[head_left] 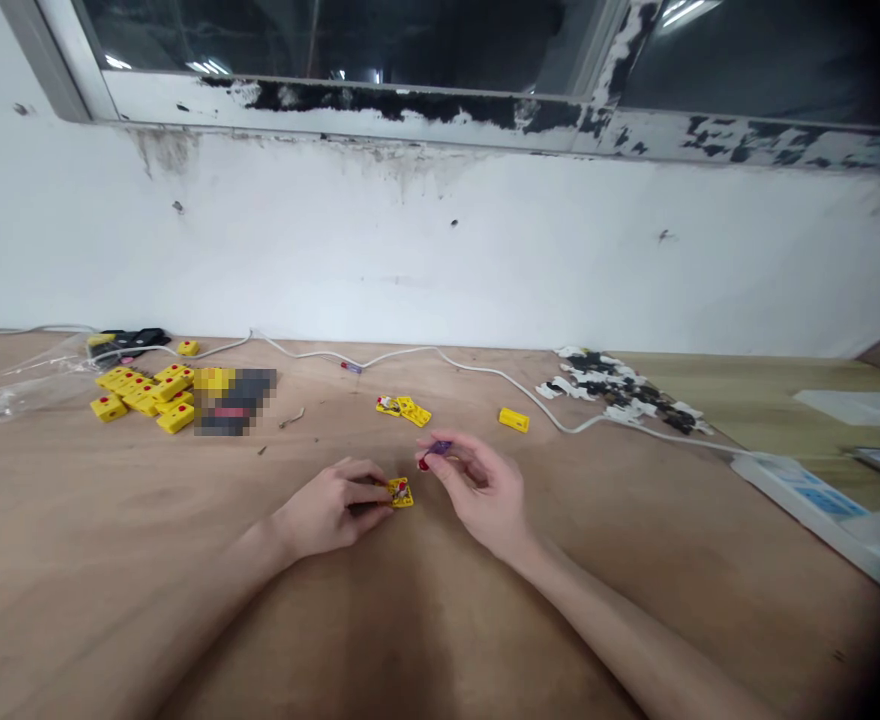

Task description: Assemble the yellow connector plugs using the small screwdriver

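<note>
The left hand (331, 508) holds an open yellow casing (401, 493) by its left edge on the wooden table (297, 640), thumb and fingers closed on it, a bit of red showing among its inner parts; just right of that casing, the right hand (489, 490) pinches a small purple-and-red piece (438, 449) between thumb and fingers; beyond the casing lie two yellow parts (414, 411) touching each other, and beyond it to the right a yellow block (513, 419); well left of it sits a pile of yellow boxes with red buttons (140, 389), well right a heap of black-and-white pieces (620, 385), and farther behind it runs a white cable (421, 349)
</note>
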Demonstrator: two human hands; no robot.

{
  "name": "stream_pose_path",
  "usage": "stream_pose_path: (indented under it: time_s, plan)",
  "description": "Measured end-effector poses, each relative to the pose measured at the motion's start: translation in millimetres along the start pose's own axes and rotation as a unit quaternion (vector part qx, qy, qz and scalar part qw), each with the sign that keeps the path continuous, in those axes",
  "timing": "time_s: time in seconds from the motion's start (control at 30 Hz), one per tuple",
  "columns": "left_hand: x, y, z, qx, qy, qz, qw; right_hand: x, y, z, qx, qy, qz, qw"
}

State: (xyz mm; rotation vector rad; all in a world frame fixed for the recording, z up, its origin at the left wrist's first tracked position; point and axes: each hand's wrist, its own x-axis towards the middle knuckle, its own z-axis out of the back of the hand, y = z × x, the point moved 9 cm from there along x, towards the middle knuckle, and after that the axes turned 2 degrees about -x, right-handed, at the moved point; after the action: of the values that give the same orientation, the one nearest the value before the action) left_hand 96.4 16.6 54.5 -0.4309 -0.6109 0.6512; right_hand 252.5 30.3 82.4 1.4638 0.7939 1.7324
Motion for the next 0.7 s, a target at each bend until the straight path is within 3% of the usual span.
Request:
stream_pose_path:
  time_s: [0.2,0.37,0.5,0.7]
  plan:
    - [0,-4,-0.2,0.025,0.004,-0.017,1.000,1,3,-2,-0.021,0.016,0.017,1.000]
    - [0,-4,-0.2,0.034,0.001,-0.019,0.999,7,32,-13,-0.113,0.106,0.107,0.982]
    - [-1,-3,-1.6,0.041,0.000,-0.019,0.999,14,50,-11,-0.138,0.098,0.157,0.973]
    - [-2,-1,-1.9,0.035,-0.006,-0.021,0.999,16,46,-19,-0.141,0.145,0.144,0.969]
